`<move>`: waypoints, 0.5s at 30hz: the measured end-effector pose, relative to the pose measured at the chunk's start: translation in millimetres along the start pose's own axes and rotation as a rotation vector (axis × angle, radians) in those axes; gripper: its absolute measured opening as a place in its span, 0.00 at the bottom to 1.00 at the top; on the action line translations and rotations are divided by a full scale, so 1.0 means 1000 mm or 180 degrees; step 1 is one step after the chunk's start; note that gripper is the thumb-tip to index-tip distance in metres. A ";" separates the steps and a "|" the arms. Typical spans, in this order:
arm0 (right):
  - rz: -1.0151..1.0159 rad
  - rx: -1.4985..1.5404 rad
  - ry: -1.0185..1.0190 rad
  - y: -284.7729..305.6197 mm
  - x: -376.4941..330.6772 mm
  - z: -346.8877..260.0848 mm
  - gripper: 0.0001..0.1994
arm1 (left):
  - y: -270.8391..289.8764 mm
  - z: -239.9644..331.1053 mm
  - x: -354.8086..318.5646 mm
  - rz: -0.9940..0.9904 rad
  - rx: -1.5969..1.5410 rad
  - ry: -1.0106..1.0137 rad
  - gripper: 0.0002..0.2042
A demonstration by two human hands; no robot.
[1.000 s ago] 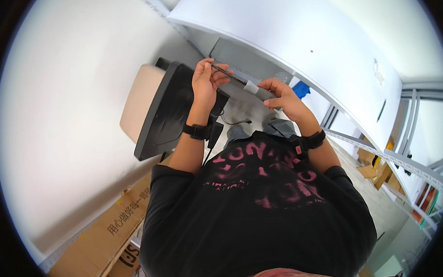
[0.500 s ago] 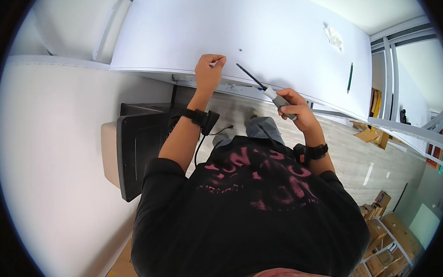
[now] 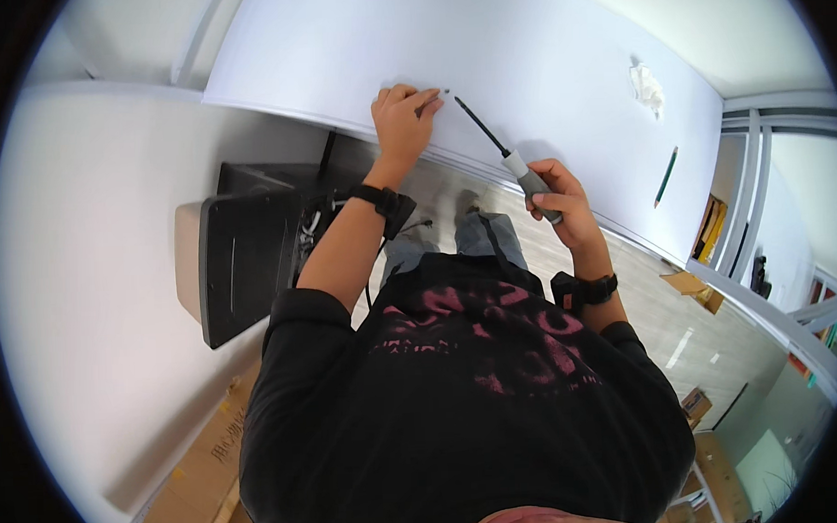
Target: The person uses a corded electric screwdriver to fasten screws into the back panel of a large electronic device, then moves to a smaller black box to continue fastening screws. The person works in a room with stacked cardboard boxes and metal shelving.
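My right hand (image 3: 561, 204) is wrapped round the grey handle of a screwdriver (image 3: 531, 179). Its long black shaft slants up and left over the white tabletop (image 3: 541, 64), ending close to my left fingertips. Over the table's near edge, my left hand (image 3: 403, 122) has its thumb and fingers drawn together in a pinch. Anything between them is too small to make out. Just past those fingertips is a small dark spot (image 3: 447, 91) on the tabletop, either a screw or a hole.
A crumpled white tissue (image 3: 648, 89) and a green pencil (image 3: 666, 176) lie on the right of the tabletop. At left stands a black chair or case (image 3: 252, 258) against a cardboard box. Metal frame posts (image 3: 743, 195) rise at right; cartons (image 3: 191, 481) sit lower left.
My left hand has moved up and right, bringing its fingertips beside the dark spot. The screwdriver tip has come nearer to them, and the whole view has shifted slightly.
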State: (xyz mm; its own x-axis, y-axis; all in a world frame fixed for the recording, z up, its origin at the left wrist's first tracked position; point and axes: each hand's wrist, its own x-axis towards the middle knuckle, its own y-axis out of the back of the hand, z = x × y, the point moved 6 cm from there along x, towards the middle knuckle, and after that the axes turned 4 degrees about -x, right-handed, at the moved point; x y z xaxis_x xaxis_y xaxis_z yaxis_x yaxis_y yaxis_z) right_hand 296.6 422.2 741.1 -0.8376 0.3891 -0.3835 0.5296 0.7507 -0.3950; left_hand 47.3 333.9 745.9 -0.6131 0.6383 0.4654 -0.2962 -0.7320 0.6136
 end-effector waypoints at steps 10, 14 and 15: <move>-0.0792 -0.0080 -0.0160 -0.067 0.034 0.000 0.21 | 0.089 -0.019 -0.060 -0.0297 -0.1516 0.0976 0.12; -0.1296 -0.0503 -0.0380 -0.132 0.037 0.027 0.22 | 0.160 -0.032 -0.132 -0.0247 -0.2640 0.1838 0.21; -0.1438 -0.0555 -0.0499 -0.152 0.036 0.037 0.21 | 0.177 -0.037 -0.150 -0.0113 -0.2773 0.1965 0.20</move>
State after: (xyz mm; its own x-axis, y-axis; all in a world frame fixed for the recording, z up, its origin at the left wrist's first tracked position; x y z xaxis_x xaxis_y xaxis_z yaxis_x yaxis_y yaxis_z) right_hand 191.2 302.7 756.7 -0.9405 -0.0699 -0.3325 0.0775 0.9087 -0.4102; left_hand 60.0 99.9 761.4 -0.7862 0.6103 -0.0973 -0.5928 -0.7892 -0.1605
